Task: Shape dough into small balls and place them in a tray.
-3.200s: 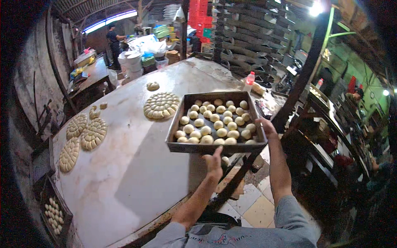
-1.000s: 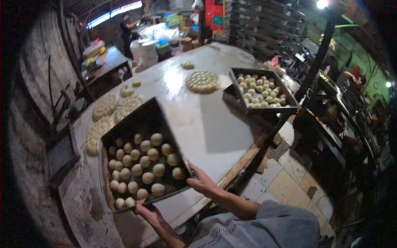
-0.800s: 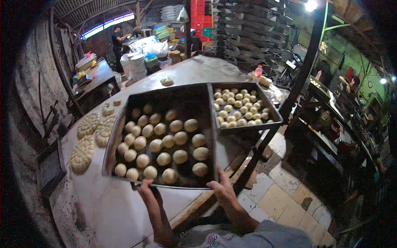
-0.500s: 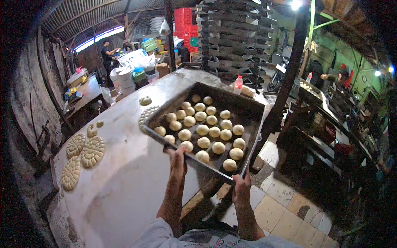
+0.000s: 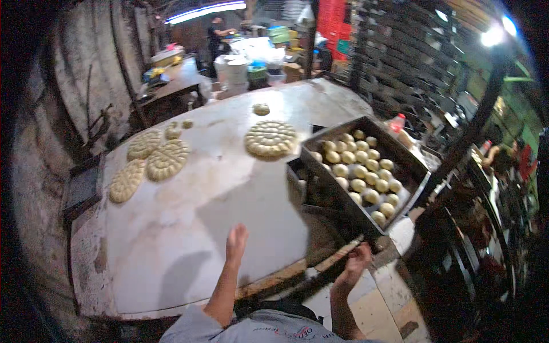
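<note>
A dark metal tray [image 5: 405, 157] of pale dough balls [image 5: 372, 178] sits at the table's right side, skewed on top of another dark tray [image 5: 313, 200]. My left hand [image 5: 236, 243] is over the white tabletop, left of the trays, its fingers stretched out and nothing in it. Just off the near corner of the upper tray is my right hand [image 5: 358, 260], empty, with loosely bent fingers. A large round of segmented dough [image 5: 270, 138] lies beside the trays' far left corner. Further left is a cluster of similar segmented dough pieces [image 5: 167, 161].
Small dough lumps [image 5: 261, 109] dot the worktable [image 5: 240, 194]. A red-capped bottle [image 5: 397, 123] stands behind the tray. A tall rack of stacked trays [image 5: 406, 63] rises at the back right. A dark post [image 5: 477, 126] is on the right. People work in the background.
The tray of dough balls, held in both hands before, now rests on another tray at the right. Both hands have let go and drawn back. The view has turned left.
</note>
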Demonstrator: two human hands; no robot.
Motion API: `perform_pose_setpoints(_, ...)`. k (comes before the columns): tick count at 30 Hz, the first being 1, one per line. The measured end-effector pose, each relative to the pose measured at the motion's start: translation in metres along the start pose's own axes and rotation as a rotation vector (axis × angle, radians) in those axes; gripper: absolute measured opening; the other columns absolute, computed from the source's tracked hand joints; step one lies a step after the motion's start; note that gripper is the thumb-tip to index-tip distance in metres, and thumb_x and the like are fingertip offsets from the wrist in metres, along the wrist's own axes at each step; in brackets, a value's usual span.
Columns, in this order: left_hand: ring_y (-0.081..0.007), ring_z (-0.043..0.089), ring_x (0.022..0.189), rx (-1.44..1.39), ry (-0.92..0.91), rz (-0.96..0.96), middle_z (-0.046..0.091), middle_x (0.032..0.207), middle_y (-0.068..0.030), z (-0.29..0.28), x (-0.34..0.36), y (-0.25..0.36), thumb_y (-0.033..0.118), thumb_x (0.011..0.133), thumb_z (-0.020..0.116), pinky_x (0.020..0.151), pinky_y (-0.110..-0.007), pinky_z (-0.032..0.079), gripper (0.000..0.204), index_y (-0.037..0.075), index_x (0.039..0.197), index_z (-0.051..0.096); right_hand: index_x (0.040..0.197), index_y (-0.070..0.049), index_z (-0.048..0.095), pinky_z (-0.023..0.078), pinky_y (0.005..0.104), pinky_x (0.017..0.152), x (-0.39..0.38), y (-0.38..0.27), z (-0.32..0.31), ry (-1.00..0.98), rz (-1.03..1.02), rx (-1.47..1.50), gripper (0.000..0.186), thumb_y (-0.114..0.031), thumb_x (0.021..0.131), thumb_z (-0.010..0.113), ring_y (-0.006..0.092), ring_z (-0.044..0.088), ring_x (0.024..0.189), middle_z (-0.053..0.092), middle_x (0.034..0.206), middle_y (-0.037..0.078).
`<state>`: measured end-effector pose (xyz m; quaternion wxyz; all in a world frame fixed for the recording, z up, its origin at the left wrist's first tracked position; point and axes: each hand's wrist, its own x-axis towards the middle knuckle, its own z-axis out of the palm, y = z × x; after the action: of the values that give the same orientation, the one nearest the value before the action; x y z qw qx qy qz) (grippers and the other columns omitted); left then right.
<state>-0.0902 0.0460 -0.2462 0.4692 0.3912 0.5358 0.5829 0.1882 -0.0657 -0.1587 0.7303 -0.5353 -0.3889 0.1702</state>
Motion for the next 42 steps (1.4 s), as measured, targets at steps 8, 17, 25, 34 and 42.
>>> perform_pose_setpoints(8,-0.0364,0.026,0.128,1.028,-0.065,0.067,0.036,0.135,-0.0208,-0.160,-0.138,-0.031,0.016,0.070,0.068,0.105,-0.048,0.019,0.044,0.005,0.111,0.057,0.107,-0.003,0.052,0.040,0.0390,0.088,-0.124,0.032,0.131,-0.886,0.066,-0.308,0.030,-0.008,0.078,0.057,0.0326,0.045,0.108,0.045,0.119,0.017)
perform_pose_setpoints(17,-0.0423,0.022,0.129,1.327,-0.313,0.211,0.030,0.137,-0.0231,-0.135,0.021,-0.020,0.035,0.081,0.051,0.106,-0.054,0.012,0.052,0.003,0.122,0.048,0.100,-0.003,0.056,0.038,0.0401,0.090,-0.009,0.157,0.355,-0.840,-0.175,-0.616,0.027,-0.009,0.074,0.058,0.0343,0.047,0.104,0.054,0.105,0.018)
perform_pose_setpoints(25,-0.0380,0.033,0.124,1.333,-0.038,0.503,0.038,0.133,-0.0212,-0.032,0.266,-0.073,0.031,0.087,0.044,0.101,-0.053,0.025,0.034,0.021,0.118,0.054,0.093,0.000,0.062,0.044,0.0417,0.080,0.207,0.326,0.412,-0.171,0.045,-0.789,0.022,-0.015,0.080,0.053,0.0310,0.056,0.095,0.060,0.097,0.017)
perform_pose_setpoints(34,-0.0336,0.033,0.123,1.349,0.234,0.495,0.042,0.126,-0.0171,0.025,0.414,-0.076,0.031,0.087,0.044,0.102,-0.052,0.020,0.034,0.023,0.119,0.053,0.096,-0.006,0.062,0.044,0.0396,0.079,0.315,0.330,0.408,-0.253,0.555,-0.900,0.027,-0.021,0.082,0.044,0.0251,0.054,0.098,0.054,0.111,0.017)
perform_pose_setpoints(42,-0.0375,0.023,0.128,1.486,0.388,0.220,0.031,0.136,-0.0192,0.065,0.468,-0.085,0.031,0.083,0.043,0.105,-0.053,0.011,0.053,0.005,0.129,0.042,0.116,-0.013,0.054,0.025,0.0484,0.098,0.292,0.388,0.473,-0.301,0.475,-1.336,0.038,-0.030,0.085,0.041,0.0328,0.027,0.123,0.037,0.130,0.003)
